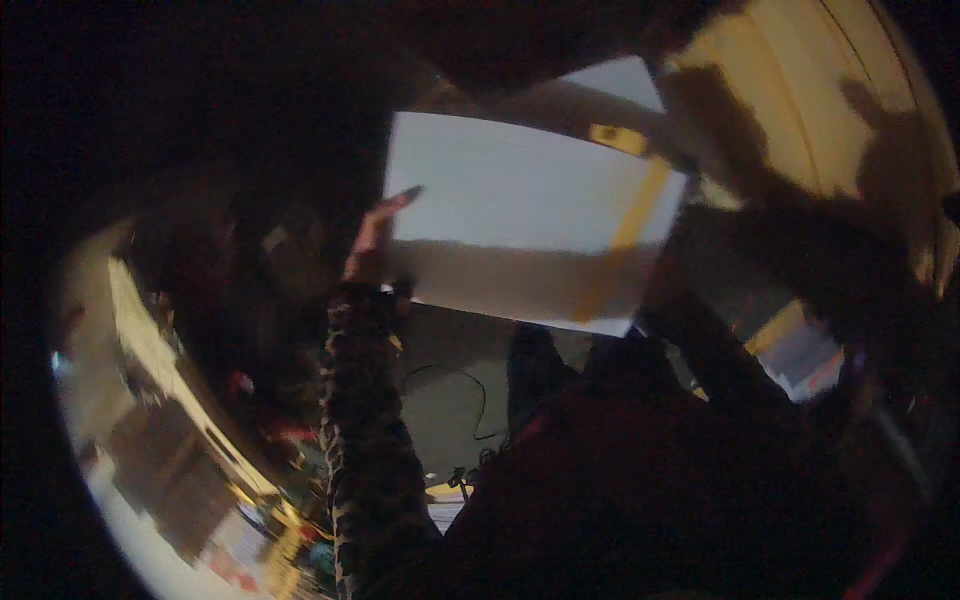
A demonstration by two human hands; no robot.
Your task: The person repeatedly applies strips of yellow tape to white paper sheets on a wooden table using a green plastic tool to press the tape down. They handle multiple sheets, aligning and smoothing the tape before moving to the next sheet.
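A white flat rectangular panel or box with a yellow-orange stripe near its right end is held up in front of me. Sunlight falls on its upper part, and a shadow crosses the lower part. My left hand grips its left edge, with the thumb laid over the white face. A dark patterned sleeve covers that arm. On the other side, my right arm reaches towards the panel's right edge, but deep shadow hides the hand, so its hold cannot be made out.
Beyond the panel lie another white piece and a small yellow item. A white-and-yellow box or packet is at the right. A thin dark cable curves across the floor. Blurred items, including a brown block, stand at lower left.
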